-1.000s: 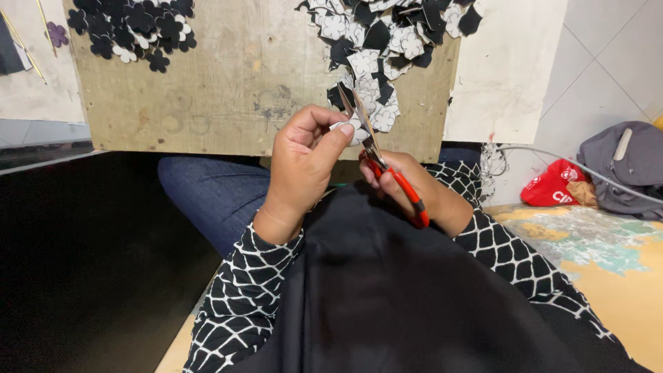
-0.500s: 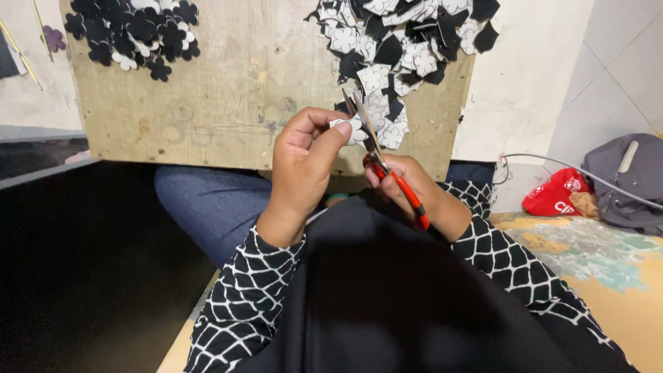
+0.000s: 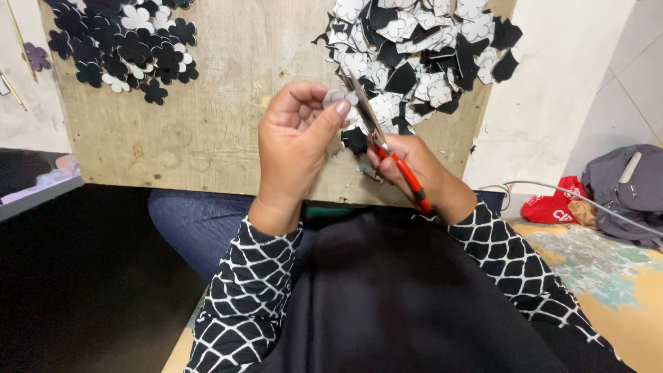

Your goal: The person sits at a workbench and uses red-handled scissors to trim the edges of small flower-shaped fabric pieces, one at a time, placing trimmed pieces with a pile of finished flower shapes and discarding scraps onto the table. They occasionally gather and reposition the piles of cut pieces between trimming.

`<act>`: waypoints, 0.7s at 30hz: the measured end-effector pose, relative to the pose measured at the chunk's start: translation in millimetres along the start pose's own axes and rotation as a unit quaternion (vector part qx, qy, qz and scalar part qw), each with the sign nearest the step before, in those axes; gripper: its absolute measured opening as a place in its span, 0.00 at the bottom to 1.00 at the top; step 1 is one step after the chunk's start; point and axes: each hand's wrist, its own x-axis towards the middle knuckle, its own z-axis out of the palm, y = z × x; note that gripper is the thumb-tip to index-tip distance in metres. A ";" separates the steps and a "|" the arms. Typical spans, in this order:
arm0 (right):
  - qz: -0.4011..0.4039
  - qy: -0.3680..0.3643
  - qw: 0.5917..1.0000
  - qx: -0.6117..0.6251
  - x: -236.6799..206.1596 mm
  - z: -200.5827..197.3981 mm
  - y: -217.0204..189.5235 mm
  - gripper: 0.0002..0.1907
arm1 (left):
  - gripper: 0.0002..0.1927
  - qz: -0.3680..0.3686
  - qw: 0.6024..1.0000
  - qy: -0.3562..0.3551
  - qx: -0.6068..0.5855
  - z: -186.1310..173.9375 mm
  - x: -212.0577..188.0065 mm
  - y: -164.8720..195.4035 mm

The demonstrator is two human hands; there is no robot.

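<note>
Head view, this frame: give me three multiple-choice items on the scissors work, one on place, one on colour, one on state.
1. Where does the heap of finished black and white flower-shaped cutouts lie on the bare wooden board?
A. upper left
B. lower right
C. off the board

2. What colour are the handles of the metal-bladed scissors?
A. blue
B. red
C. green

3. What is the left hand doing?
A. resting flat
B. pinching a small white cut piece
C. gripping a cable

A: the heap sits at the board's upper left corner.
B: red handles show in the right hand.
B: thumb and fingers pinch the piece at the blades.
</note>
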 end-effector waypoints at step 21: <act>0.066 0.113 0.987 0.089 178.5 -74.6 -26.7 0.28 | 0.05 0.146 0.989 -0.006 -0.016 -9.2 234.0 -11.1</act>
